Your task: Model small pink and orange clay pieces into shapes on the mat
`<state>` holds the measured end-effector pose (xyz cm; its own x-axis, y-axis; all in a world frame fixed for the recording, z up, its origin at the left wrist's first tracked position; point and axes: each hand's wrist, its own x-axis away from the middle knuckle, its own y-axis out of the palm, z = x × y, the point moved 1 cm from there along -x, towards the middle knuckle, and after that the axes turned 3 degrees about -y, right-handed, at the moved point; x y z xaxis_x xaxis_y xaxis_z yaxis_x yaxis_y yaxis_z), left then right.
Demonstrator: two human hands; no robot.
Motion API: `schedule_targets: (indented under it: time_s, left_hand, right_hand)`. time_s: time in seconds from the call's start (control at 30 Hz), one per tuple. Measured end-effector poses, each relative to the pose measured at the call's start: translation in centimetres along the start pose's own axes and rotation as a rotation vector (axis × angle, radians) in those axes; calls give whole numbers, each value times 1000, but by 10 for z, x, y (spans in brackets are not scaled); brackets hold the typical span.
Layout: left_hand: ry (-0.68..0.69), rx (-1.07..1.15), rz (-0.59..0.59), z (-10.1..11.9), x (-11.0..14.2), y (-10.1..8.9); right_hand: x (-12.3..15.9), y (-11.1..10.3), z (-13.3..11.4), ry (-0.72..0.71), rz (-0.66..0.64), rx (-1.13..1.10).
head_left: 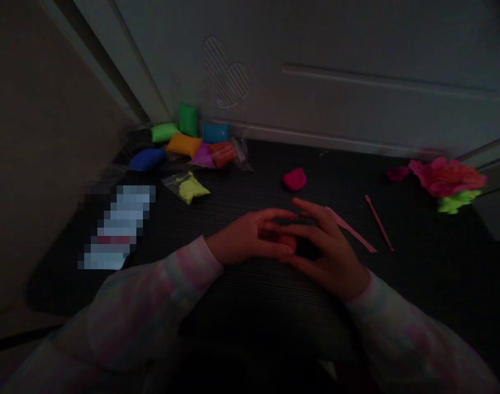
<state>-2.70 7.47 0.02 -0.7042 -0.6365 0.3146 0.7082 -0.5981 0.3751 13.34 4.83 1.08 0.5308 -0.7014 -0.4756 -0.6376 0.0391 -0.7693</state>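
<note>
Above the dark table, my left hand [248, 236] and my right hand [332, 251] meet around a small orange-red lump of modelling clay [288, 242]. The left thumb and fingers close on its left side. The right fingers curve about it from the other side, partly bent. Fingers hide part of the lump. Just beyond my hands lies a pink-red piece of clay [295, 179]. Beside my right hand are a flat pink modelling tool [354, 232], partly covered by that hand, and a thin pink modelling stick [379, 223].
Several coloured clay packets [184, 145] are piled at the back left, with an opened yellow packet [192, 187] nearer. A blurred-out phone-like screen [121, 227] lies left. Pink flowers [447, 176] sit far right. A pale panel [348, 104] borders the table's back.
</note>
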Motion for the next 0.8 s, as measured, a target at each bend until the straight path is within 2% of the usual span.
schedule_targets:
  time_s: [0.3, 0.8]
  left_hand:
    - [12, -29, 31, 2, 0, 1]
    - [4, 9, -9, 0, 1, -2]
  right_hand:
    - [0, 3, 1, -2, 36, 16]
    - [0, 7, 2, 33, 17, -31]
